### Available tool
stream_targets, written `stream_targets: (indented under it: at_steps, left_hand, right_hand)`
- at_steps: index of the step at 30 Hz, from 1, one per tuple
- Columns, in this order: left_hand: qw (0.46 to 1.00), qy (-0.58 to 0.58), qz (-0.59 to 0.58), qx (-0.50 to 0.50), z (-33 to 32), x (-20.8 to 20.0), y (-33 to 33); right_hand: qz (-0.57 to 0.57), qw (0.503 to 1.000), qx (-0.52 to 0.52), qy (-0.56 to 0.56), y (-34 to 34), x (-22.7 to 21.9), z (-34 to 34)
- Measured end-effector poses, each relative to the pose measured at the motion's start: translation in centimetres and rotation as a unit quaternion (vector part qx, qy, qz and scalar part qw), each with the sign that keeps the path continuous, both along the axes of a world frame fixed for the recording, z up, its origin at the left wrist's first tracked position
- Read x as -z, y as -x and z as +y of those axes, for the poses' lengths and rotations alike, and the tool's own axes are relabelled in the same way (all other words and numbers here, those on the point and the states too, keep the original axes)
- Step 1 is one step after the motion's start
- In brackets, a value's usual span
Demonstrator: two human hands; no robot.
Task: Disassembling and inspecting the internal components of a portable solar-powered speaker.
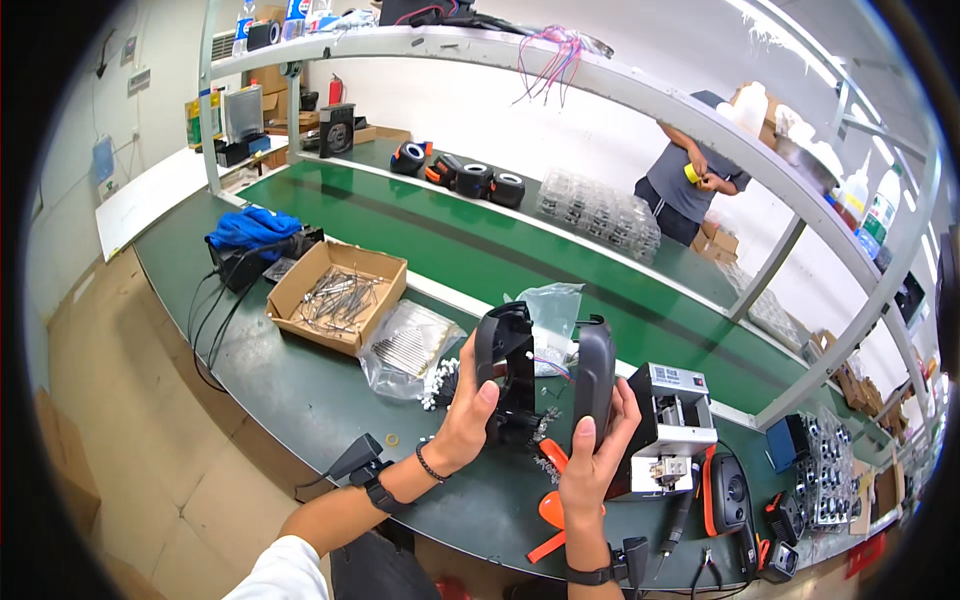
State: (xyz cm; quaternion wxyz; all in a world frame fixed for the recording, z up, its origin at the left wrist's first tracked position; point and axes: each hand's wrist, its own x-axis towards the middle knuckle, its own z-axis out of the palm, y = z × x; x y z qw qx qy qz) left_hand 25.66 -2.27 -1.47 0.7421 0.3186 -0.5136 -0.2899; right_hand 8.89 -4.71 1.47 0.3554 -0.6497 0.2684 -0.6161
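My left hand grips a black plastic housing half, raised above the bench with its hollow inner side facing right. My right hand is closed around a second black housing half, held upright with its smooth, rounded outside showing. The two halves are apart, and thin red and blue wires show in the gap between them. Below the hands, orange plastic parts lie on the green bench. The fingers behind each shell are partly hidden.
A cardboard box of metal rods and a plastic bag of rods sit to the left. On the right stand a black-and-white machine, an electric screwdriver and pliers. A person stands beyond the green conveyor.
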Motion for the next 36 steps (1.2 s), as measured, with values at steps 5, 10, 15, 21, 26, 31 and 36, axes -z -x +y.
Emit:
stream_targets:
  at_steps: [5,10,15,21,26,31,36]
  left_hand:
    - [0.999,0.001,-0.003,-0.053,0.2,0.8,-0.2]
    - [0.999,0.018,-0.03,-0.029,0.8,-0.4,0.8]
    - [0.998,0.018,-0.036,0.043,1.2,-0.2,2.2]
    - [0.998,0.006,-0.02,0.057,1.3,-0.1,2.5]
    - [0.999,0.005,-0.019,0.033,1.2,-0.1,2.2]
    - [0.998,-0.055,0.007,0.019,0.7,2.4,0.9]
    - [1.0,-0.014,-0.016,0.001,0.2,1.1,0.6]
  right_hand:
    - [0.06,0.995,0.051,0.056,0.1,1.6,0.4]
    - [0.112,0.989,0.055,0.074,-0.2,1.9,1.0]
    - [0.082,0.993,0.029,0.074,-0.5,2.7,1.2]
    - [0.095,0.993,-0.001,0.072,-0.4,2.9,1.2]
    - [0.038,0.999,-0.011,0.036,-0.3,2.2,1.7]
    - [-0.042,0.999,0.016,0.0,-0.2,2.1,1.3]
    - [-0.046,0.999,0.011,-0.014,0.3,1.3,1.1]
